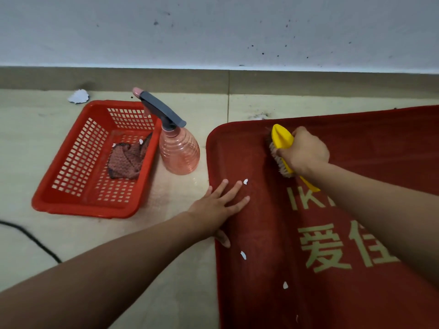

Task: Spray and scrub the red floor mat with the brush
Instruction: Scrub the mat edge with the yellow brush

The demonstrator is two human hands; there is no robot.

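Our right hand (305, 150) grips the yellow plastic scrub brush (281, 143), bristles down on the red floor mat (273, 233) near its far left corner. Our left hand (219, 207), fingers spread, presses the mat's left edge. A pink spray bottle (178, 148) stands on the floor beside the mat.

A pale grey-white painted wall (213, 32) fills the top. Small black specks (263, 53) dot it, most of them on the right. A flat brown skirting strip (166, 79) runs along its bottom. The floor of big smooth beige tiles (35, 143) has a thin dark line (228, 108) where two tiles meet. A torn scrap of white paper (78, 96) lies by the strip. A thin black cable (31, 238) curves over the floor at the left edge. The light is soft and even.
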